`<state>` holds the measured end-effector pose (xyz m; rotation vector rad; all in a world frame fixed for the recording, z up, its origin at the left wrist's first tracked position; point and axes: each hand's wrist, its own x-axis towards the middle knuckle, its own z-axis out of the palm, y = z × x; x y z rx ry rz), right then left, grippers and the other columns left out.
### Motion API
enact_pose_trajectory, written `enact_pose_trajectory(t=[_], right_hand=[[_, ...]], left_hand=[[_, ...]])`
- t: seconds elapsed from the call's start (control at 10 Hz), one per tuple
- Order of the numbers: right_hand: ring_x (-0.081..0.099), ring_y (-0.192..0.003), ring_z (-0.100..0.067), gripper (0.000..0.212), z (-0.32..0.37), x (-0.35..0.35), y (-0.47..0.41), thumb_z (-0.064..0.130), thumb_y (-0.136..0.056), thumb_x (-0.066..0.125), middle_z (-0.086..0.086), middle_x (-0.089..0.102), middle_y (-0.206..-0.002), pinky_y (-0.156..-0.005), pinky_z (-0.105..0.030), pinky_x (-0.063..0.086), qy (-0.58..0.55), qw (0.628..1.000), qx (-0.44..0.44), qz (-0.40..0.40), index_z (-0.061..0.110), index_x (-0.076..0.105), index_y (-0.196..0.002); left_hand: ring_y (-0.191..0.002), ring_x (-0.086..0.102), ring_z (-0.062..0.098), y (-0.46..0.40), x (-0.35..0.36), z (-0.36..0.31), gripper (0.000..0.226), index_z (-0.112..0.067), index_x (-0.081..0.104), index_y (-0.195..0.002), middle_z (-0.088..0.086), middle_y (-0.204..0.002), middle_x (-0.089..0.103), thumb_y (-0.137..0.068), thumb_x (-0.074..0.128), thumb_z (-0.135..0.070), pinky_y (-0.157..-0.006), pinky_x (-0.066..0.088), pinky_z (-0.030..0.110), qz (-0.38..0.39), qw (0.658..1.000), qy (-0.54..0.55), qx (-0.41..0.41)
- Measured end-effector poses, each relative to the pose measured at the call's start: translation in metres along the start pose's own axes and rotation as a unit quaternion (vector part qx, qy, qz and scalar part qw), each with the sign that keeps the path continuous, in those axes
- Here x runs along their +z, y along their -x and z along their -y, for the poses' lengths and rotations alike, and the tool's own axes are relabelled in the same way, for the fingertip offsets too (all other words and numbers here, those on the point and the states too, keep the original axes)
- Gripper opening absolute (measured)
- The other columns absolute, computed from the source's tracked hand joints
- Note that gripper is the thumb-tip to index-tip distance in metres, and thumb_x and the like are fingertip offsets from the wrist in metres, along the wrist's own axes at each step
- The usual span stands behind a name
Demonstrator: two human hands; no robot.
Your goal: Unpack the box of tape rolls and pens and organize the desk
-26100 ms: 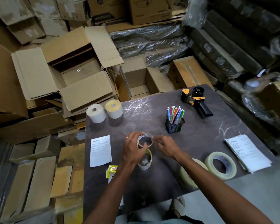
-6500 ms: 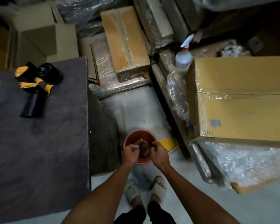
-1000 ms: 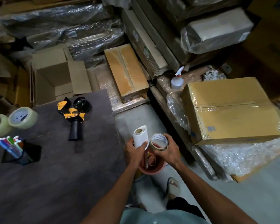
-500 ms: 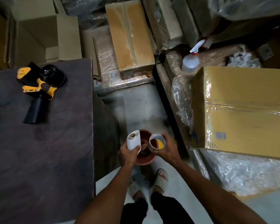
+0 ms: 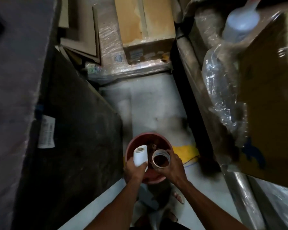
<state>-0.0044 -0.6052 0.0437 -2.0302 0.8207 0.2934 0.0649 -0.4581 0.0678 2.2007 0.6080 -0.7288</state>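
I look straight down at a red bucket (image 5: 133, 143) standing on the floor beside the desk. My left hand (image 5: 134, 171) grips a white paper roll (image 5: 140, 155) upright over the bucket's left rim. My right hand (image 5: 172, 168) holds a nearly used-up clear tape roll (image 5: 161, 159) by its ring, just over the bucket's mouth. Some brownish scraps lie inside the bucket. The dark desk top (image 5: 12, 97) fills the left of the view, and its side panel (image 5: 76, 130) drops to the floor.
A white label (image 5: 46, 133) hangs at the desk's edge. Wrapped cardboard boxes (image 5: 145, 30) are stacked ahead. A big taped box (image 5: 269, 105), plastic wrap and a spray bottle (image 5: 241, 22) stand close on the right. A yellow scrap (image 5: 184, 151) lies behind the bucket.
My head has tipped further down and nearer to the bucket, so the tape gun has left the view. Both hands still hold their rolls over the bucket, now lower and closer to it.
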Motion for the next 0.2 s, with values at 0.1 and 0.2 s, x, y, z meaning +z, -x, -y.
enact_pose_trajectory(t=[0.1,0.2], right_hand=[[0.060,-0.113,-0.021,0.089,-0.020,0.022,-0.017,0.057,-0.051,0.083,0.003,0.060,-0.127,-0.090,-0.036,0.053,-0.007,1.000,-0.001,-0.004,0.027,0.050,-0.129],[0.054,-0.125,-0.024,0.105,-0.027,0.034,-0.024,0.053,-0.050,0.084,-0.003,0.052,-0.139,-0.099,-0.035,0.049,-0.030,1.000,-0.011,0.000,0.021,0.043,-0.142]], left_hand=[[-0.096,0.065,0.031,-0.026,0.016,0.019,0.058,-0.016,0.066,-0.117,0.011,-0.107,0.070,-0.065,0.087,-0.032,-0.083,0.054,0.039,-0.006,1.000,-0.010,0.005],[-0.098,0.064,0.031,-0.042,0.026,0.033,0.063,-0.019,0.063,-0.119,0.010,-0.109,0.069,-0.063,0.087,-0.034,-0.085,0.054,0.040,-0.011,0.999,-0.030,0.000]])
